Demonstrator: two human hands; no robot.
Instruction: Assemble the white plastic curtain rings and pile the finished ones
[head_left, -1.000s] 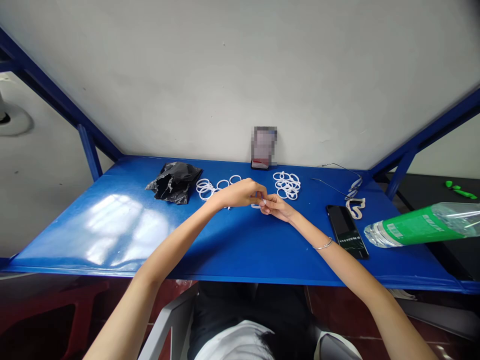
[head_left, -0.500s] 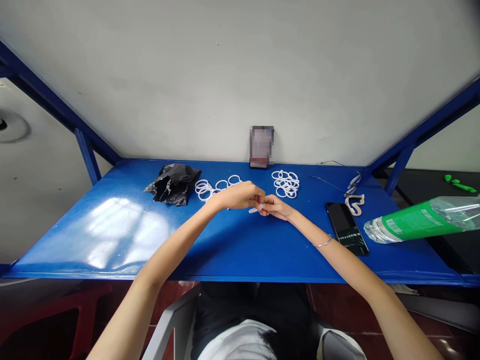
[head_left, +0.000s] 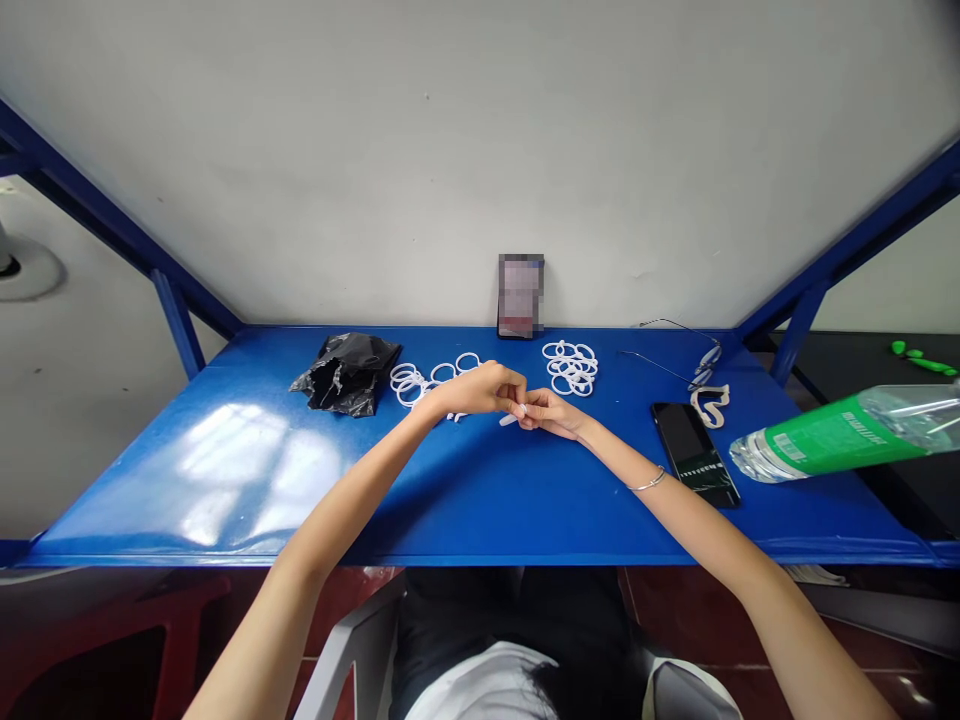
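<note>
My left hand (head_left: 491, 388) and my right hand (head_left: 551, 411) meet above the middle of the table, fingertips pinched together. Between them is what looks like a white plastic ring (head_left: 508, 420); only a short curved piece shows below the fingers, and the rest is hidden. Behind my left hand lies a loose group of white rings (head_left: 409, 382), partly covered by that hand. A second cluster of white rings (head_left: 571, 368) lies beyond my right hand, overlapping one another. A thin bracelet circles my right wrist.
A crumpled black plastic bag (head_left: 349, 375) lies left on the blue table (head_left: 480, 510). A blurred-screen phone (head_left: 520, 297) leans on the wall. At right are a dark phone (head_left: 694, 452), glasses (head_left: 703, 366), a cream-coloured curved item (head_left: 709, 405) and a green-labelled bottle (head_left: 840, 435) on its side.
Both hands stay pinched together in nearly the same place, with slight finger movement around the white piece. The whole view has shifted a little.
</note>
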